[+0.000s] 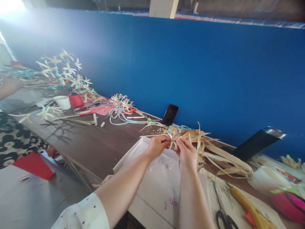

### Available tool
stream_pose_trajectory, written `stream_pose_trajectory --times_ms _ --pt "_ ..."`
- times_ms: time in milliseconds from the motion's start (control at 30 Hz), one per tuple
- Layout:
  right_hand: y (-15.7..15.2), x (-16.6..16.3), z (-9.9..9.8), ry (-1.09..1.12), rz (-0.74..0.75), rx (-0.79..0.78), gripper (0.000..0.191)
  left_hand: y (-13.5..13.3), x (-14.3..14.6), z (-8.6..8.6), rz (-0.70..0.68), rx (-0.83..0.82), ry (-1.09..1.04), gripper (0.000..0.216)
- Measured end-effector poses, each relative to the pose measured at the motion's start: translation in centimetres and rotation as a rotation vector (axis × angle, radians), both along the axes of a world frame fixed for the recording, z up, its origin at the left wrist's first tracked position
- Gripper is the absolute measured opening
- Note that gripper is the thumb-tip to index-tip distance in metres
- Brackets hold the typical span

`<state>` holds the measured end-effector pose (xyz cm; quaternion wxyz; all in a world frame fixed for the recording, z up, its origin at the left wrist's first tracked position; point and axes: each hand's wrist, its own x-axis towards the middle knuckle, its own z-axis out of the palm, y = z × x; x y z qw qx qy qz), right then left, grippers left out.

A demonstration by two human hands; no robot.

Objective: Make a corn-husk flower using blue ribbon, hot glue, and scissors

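Observation:
Above the white box (pixel 133 154), my left hand (pixel 157 145) and my right hand (pixel 187 154) meet with fingertips close together. Both pinch a small piece of pale husk strips (pixel 173 144), its loose ends sticking out between the fingers. How the strips are joined is too small to make out. Just beyond and to the right of my right hand lies a heap of dried corn husks (pixel 214 144). Curled light-blue strips (pixel 179 128) rest behind my fingers, and a black phone (pixel 171 114) leans against the blue wall.
At lower right are scissors (pixel 222 211), a yellow glue gun (pixel 247 203), a pink pouch (pixel 289 205) and a dark flask (pixel 258 143). Husk flowers (pixel 62 68), a white cup (pixel 63 102) and blue cords (pixel 121 119) spread leftward. Another person's arm (pixel 9 86) shows at far left.

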<state>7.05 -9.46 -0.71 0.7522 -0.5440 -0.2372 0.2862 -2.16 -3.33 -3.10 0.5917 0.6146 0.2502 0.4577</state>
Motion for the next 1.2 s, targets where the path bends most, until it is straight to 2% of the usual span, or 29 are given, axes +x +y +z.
stream_pose_trajectory --times_ms 367,667,867,1200 --pt "0.15 0.18 -0.47 0.147 0.045 0.035 0.033 -0.39 -0.4 0.23 0.062 0.072 0.07 0.015" --pt "0.11 -0.26 -0.22 0.194 0.104 0.091 0.032 -0.44 -0.08 0.13 0.083 0.014 0.046 0.014" --pt "0.29 -0.54 -0.41 0.147 0.061 0.077 0.032 -0.26 0.04 0.05 0.05 -0.067 -0.006 0.016" --pt "0.38 -0.2 -0.59 0.084 -0.01 0.09 0.033 -0.49 0.0 0.57 0.016 -0.047 0.011 0.019"
